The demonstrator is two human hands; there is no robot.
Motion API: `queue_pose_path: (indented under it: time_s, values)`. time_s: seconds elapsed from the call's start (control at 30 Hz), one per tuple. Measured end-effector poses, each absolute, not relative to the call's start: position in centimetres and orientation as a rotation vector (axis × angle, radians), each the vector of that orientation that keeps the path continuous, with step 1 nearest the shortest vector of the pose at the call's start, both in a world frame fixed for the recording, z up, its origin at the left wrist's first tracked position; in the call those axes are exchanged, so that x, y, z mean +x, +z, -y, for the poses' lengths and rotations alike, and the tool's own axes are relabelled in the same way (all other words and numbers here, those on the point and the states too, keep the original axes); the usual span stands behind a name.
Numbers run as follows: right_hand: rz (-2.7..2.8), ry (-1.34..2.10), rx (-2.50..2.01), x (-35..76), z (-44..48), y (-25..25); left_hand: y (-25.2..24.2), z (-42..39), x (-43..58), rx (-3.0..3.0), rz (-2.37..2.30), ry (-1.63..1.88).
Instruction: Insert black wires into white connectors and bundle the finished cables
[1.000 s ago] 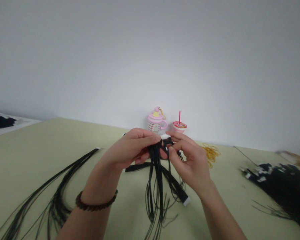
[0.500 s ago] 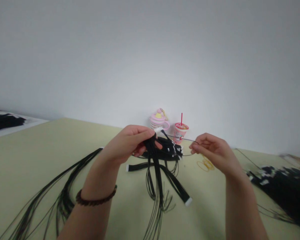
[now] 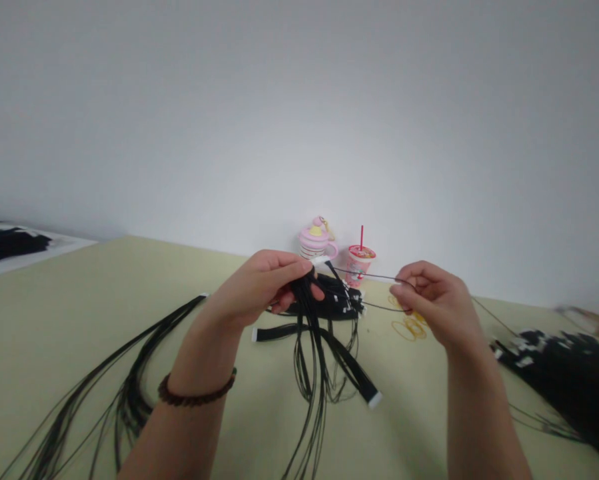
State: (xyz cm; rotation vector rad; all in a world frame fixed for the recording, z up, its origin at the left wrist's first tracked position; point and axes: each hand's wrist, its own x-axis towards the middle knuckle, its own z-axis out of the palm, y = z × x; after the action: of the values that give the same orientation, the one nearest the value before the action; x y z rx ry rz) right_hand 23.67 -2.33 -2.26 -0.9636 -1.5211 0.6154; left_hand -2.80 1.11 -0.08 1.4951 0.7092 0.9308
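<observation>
My left hand [image 3: 259, 290] is closed around the top of a bundle of thin black cords [image 3: 313, 360], which hang down from it onto the pale green table [image 3: 79, 300]. A white tag end sticks out above my fingers. My right hand [image 3: 432, 300] is closed in a pinch on a single thin black cord [image 3: 366, 277] stretched taut between the two hands. A heap of black pieces with white tips [image 3: 342, 300] lies on the table just behind the bundle.
Two small pink toy cups [image 3: 315, 241] [image 3: 358, 261] stand by the wall. Yellow rubber bands [image 3: 409, 327] lie under my right hand. Long black cords [image 3: 119, 387] trail at the left. A pile of black tagged cords [image 3: 564, 373] sits at the right.
My right hand left the bundle and moved right, drawing one thin cord out taut. My left hand kept hold of the bundle and barely moved.
</observation>
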Motion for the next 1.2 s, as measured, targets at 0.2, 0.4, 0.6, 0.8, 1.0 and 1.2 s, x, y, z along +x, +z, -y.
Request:
queue_pose_path:
  time_s: [0.2,0.4,0.6,0.8,1.0,1.2]
  values:
    - [1.878,0.852,-1.065,23.2,2.4,-2.9,-0.5,-1.8,-2.9,1.33,-0.645,0.99]
    - [2.09,0.692,-1.197,22.8,2.2,-3.0,-0.8,-1.8,-2.3,1.33,-0.684,1.048]
    - [1.727,0.282,-1.141,22.8,3.7,-2.0,-0.5,-1.3,-2.0,1.373,-0.732,1.059]
    - [1.856,-0.022,-1.027,17.9,4.4,-2.2,-0.3,-1.1,-1.9,1.424,-0.761,1.041]
    - [1.803,-0.055,-1.005,15.2,2.9,-4.0,-0.3,-1.1,-1.9,1.415,-0.754,1.029]
    - [1.751,-0.052,-0.986,16.0,2.3,-4.4,-0.5,-1.0,-1.9,1.303,-0.611,0.933]
